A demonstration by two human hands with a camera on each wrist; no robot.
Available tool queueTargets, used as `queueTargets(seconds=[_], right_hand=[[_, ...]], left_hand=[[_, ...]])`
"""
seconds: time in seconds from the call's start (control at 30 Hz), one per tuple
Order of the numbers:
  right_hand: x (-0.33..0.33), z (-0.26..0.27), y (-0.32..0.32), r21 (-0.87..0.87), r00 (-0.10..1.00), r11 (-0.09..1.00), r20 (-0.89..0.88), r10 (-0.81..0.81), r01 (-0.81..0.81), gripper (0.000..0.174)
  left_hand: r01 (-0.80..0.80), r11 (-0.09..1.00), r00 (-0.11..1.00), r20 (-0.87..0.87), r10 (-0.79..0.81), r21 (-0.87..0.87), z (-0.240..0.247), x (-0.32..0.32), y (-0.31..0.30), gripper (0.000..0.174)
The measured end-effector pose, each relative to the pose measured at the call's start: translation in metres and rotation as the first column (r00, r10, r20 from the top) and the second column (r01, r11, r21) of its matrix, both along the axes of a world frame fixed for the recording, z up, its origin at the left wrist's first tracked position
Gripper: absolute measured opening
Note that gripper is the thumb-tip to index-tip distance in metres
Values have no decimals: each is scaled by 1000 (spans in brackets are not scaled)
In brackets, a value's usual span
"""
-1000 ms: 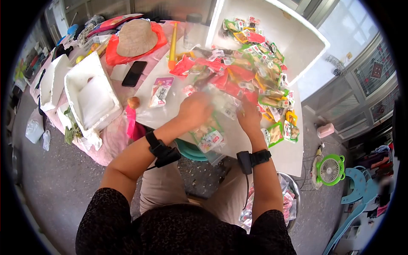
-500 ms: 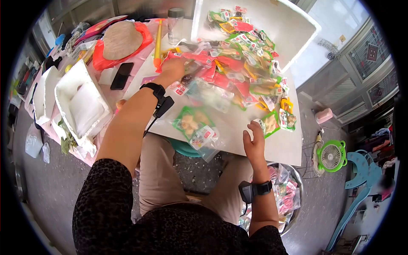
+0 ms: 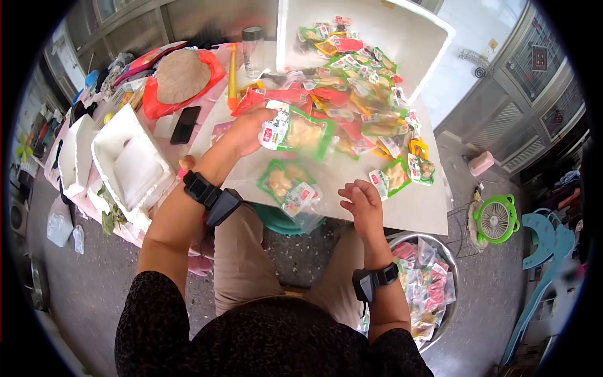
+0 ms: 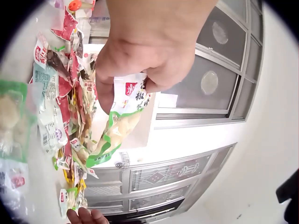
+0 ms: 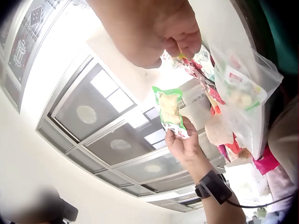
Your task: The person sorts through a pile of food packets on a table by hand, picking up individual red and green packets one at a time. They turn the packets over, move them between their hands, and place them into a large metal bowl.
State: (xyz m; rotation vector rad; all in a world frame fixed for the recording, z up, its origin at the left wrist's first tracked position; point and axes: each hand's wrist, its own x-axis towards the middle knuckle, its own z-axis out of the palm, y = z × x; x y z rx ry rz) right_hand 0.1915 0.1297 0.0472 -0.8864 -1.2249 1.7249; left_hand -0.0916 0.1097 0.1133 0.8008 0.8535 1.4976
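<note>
My left hand (image 3: 246, 134) pinches a green-edged snack packet (image 3: 309, 133) by its white printed end, above the table. The left wrist view shows the packet (image 4: 119, 128) hanging from thumb and fingers, pale pieces visible inside. My right hand (image 3: 364, 206) hovers near the table's front edge, fingers loosely bent, nothing seen in it. Between the hands, a clear plastic bag (image 3: 308, 217) with a green-edged packet inside lies at the table edge. Beyond them spreads a pile of red, green and yellow packets (image 3: 358, 94). Two loose packets, one green-edged (image 3: 396, 177), lie beyond the right hand.
A large white foam box (image 3: 414, 38) lies behind the pile, its opening facing it. At the left are a clear jar (image 3: 253, 56), a yellow stick (image 3: 232, 78), a phone (image 3: 186, 124) and a smaller foam box (image 3: 113, 147). A metal basin (image 3: 455, 267) of bagged packets stands at lower right.
The left hand reached left to the pile's edge and now holds a green-edged packet, brought back toward the middle. The right hand drew back from the pile toward the table edge.
</note>
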Motion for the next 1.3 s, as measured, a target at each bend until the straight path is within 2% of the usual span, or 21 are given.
queueTargets(seconds=[0.1,0.27,0.3,0.4,0.43,0.47,0.5,0.53,0.57,0.67,0.7,0.77,0.8,0.9,0.93,1.0,1.1,1.17,1.23,1.27,1.3], right_hand=[[1,1,-2,-64,999,998,-50,6,-10,21],[7,6,-10,-142,967,980,-234,102,-138,19],[7,6,-10,-160,959,973,-257,122,-167,18],[13,-3,-4,-170,987,980,-139,75,-98,17],[17,-9,0,-199,986,979,-170,4,-39,15],[23,-15,6,-231,978,973,-196,-65,18,13],[27,-20,11,-267,968,962,-220,-125,63,11],[32,-22,15,-270,960,959,-237,-153,86,11],[34,-24,19,-271,948,955,-254,-190,119,10],[34,-36,34,-273,934,944,-253,-254,183,13],[35,-41,38,-273,932,941,-245,-268,198,14],[38,-50,44,-159,988,975,28,-150,153,19],[41,-54,46,-107,981,987,170,-98,117,21],[48,-39,43,-158,934,986,358,12,47,28],[51,-43,42,-27,905,997,420,-60,79,29],[58,-57,38,237,830,965,509,-226,117,31],[54,-31,8,571,728,821,562,-393,2,39],[49,-28,-6,812,786,565,441,-433,-144,48],[40,-1,-27,813,780,535,483,-397,-231,56],[38,9,-36,862,786,443,446,-429,-248,59],[37,25,-46,883,784,382,434,-444,-272,61]], left_hand=[[74,997,995,59,-75,7,-11,25,-12,32],[256,967,945,215,-248,-10,-18,71,-27,35],[226,974,960,179,-216,-32,-23,80,-28,32],[139,986,957,271,-108,-96,-57,96,-17,28],[54,990,981,192,-29,-128,-52,102,-21,25],[-80,996,987,-144,73,-45,-62,101,-22,25],[-187,980,868,-454,199,72,-81,96,-23,25],[-236,947,640,-699,320,217,-92,93,-24,25],[-200,912,394,-823,410,358,-74,107,-43,33],[67,861,-20,-862,507,505,-98,125,-66,48],[94,928,-73,-927,368,361,-107,131,-73,60],[99,929,-169,-914,369,356,-118,137,-85,62],[102,929,-215,-904,369,355,-123,138,-89,63],[123,888,-326,-828,457,442,-136,133,-91,44],[136,872,-361,-796,486,471,-136,132,-91,39],[132,884,-246,-849,468,449,-133,126,-89,30],[92,854,-26,-856,517,513,-107,123,-90,25],[59,840,156,-836,526,539,-77,121,-96,22],[42,888,287,-857,429,458,-52,118,-105,22],[100,905,331,-872,361,413,-36,115,-110,23],[110,949,364,-901,237,294,-18,117,-116,23]])
